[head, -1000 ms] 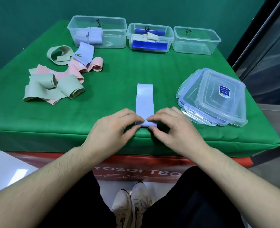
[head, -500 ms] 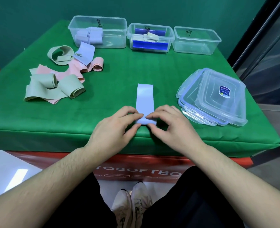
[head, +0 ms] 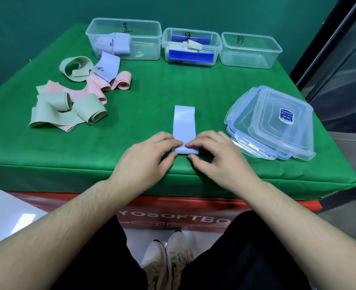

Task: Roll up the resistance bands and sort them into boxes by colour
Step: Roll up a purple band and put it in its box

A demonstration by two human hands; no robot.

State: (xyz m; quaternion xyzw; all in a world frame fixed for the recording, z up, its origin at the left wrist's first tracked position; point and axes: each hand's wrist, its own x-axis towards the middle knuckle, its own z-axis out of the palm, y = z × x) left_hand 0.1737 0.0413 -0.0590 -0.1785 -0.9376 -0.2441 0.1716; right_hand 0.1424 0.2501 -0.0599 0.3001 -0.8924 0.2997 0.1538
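Near the front edge of the green padded table (head: 131,130), the left hand (head: 145,158) and right hand (head: 216,158) each pinch the rolled near end of the flat pale lilac rubber resistance band (head: 184,122) with curled fingers. Its long axis runs straight away from both hands, equally near each, so rolling should go forward. Well beyond, back left, stands the clear plastic box holding lilac rolls (head: 147,24).

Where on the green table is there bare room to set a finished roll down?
Bare cloth lies between the lavender band and the three boxes, and left of the left hand. The far-left loose bands and the right-side lids crowd their areas.
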